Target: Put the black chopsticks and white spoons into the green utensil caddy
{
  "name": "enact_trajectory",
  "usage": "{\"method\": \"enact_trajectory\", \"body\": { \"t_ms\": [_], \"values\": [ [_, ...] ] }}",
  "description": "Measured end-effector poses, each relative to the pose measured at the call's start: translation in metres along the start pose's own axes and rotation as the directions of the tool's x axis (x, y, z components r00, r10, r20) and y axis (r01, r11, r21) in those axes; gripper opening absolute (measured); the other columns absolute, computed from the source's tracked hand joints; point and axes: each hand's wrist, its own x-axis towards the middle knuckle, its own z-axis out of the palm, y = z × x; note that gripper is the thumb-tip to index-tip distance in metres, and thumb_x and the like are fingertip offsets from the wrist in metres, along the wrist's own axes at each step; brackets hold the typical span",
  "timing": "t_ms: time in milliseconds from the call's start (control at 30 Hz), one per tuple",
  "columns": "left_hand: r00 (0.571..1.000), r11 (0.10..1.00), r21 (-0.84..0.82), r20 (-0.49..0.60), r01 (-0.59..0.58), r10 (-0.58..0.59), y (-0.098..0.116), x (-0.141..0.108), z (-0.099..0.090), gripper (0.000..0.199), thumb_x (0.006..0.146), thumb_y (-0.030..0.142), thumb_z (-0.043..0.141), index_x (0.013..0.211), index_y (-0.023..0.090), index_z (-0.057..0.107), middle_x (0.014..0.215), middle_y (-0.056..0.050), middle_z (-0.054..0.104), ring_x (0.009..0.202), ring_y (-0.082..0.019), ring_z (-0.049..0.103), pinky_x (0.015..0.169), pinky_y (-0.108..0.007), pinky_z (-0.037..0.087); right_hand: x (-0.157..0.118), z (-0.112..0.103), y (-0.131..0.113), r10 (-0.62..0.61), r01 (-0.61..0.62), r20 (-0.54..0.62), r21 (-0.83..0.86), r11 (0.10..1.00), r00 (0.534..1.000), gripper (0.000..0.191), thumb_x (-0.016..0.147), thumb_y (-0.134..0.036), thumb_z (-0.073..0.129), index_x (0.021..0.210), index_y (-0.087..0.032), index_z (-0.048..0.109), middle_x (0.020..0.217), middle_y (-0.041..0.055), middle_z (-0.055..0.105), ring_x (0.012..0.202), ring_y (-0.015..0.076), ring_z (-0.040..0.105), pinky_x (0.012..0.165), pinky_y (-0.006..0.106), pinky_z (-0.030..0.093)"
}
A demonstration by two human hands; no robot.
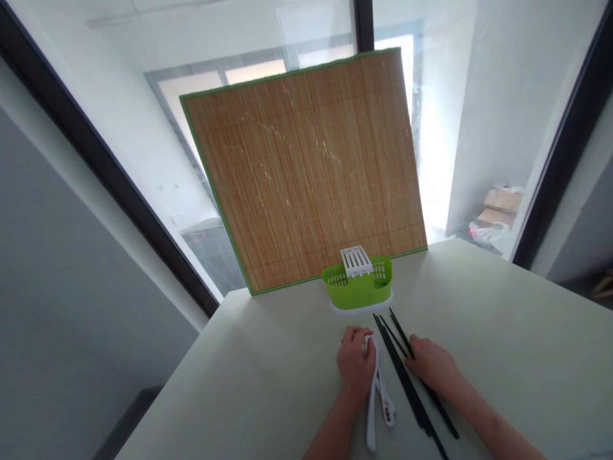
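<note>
My left hand (pixel 355 361) is closed around the upper ends of white spoons (pixel 371 409), whose other ends point towards me on the table. Just right of them lie several black chopsticks (pixel 405 377), loosely side by side and slanting away to the upper left. My right hand (pixel 433 363) rests at their right side, its fingers closed on some of the chopsticks; how many is hidden. Beyond both hands stands a green utensil holder (pixel 352 295) on a white base, with a white slatted piece (pixel 356 260) across its top.
The white table (pixel 278 358) narrows towards a glass wall. A bamboo mat (pixel 306 172) with green edging leans upright against the glass behind the holder. Dark window frames (pixel 555 166) run along both sides. Cardboard boxes (pixel 502 199) show behind the glass at right.
</note>
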Motion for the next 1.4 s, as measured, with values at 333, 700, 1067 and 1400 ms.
{"method": "enact_trajectory", "body": {
  "t_ms": [333, 700, 1067, 1400],
  "values": [
    [0.997, 0.994, -0.097, 0.062, -0.041, 0.047, 0.004, -0.002, -0.001, 0.019, 0.086, 0.017, 0.046, 0.097, 0.021, 0.061, 0.094, -0.002, 0.059, 0.078, -0.011, 0.056, 0.073, -0.023, 0.045, 0.017, -0.048, 0.015, -0.106, 0.349, -0.436, 0.528, 0.774, 0.894, 0.024, 0.090, -0.036, 0.039, 0.107, -0.020, 0.044, 0.084, 0.0033, 0.064, 0.066, 0.0152, 0.060, 0.063, 0.026, 0.045],
    [0.997, 0.985, -0.170, 0.062, -0.040, 0.051, 0.004, -0.002, 0.002, 0.019, 0.087, 0.021, 0.045, 0.094, 0.021, 0.063, 0.089, -0.002, 0.059, 0.067, -0.010, 0.051, 0.066, -0.022, 0.044, 0.013, -0.015, 0.011, -0.037, 0.431, -0.512, 0.679, 0.594, 0.858, 0.024, 0.090, -0.036, 0.043, 0.108, -0.021, 0.047, 0.096, 0.0066, 0.064, 0.084, 0.0173, 0.063, 0.076, 0.031, 0.051],
    [0.985, 0.885, -0.464, 0.134, -0.038, 0.112, 0.055, 0.033, 0.004, 0.035, 0.087, 0.031, 0.050, 0.120, 0.022, 0.055, 0.090, -0.002, 0.057, 0.069, -0.010, 0.050, 0.060, -0.021, 0.044, 0.013, -0.003, -0.001, -0.021, 0.361, -0.388, 0.834, 0.417, 0.922, 0.027, 0.090, -0.043, 0.038, 0.099, -0.021, 0.050, 0.082, 0.0036, 0.060, 0.075, 0.0172, 0.057, 0.069, 0.028, 0.048],
    [0.964, 0.872, -0.487, 0.211, -0.043, 0.165, 0.070, 0.059, 0.008, 0.019, 0.084, 0.027, 0.052, 0.093, 0.020, 0.068, 0.080, -0.001, 0.060, 0.071, -0.011, 0.054, 0.059, -0.019, 0.044, 0.020, 0.010, 0.001, -0.193, 0.324, -0.264, 0.838, 0.438, 0.945, 0.039, 0.092, -0.049, 0.030, 0.072, -0.020, 0.045, 0.057, -0.0042, 0.046, 0.055, 0.0122, 0.044, 0.054, 0.024, 0.038]
  ]
}}
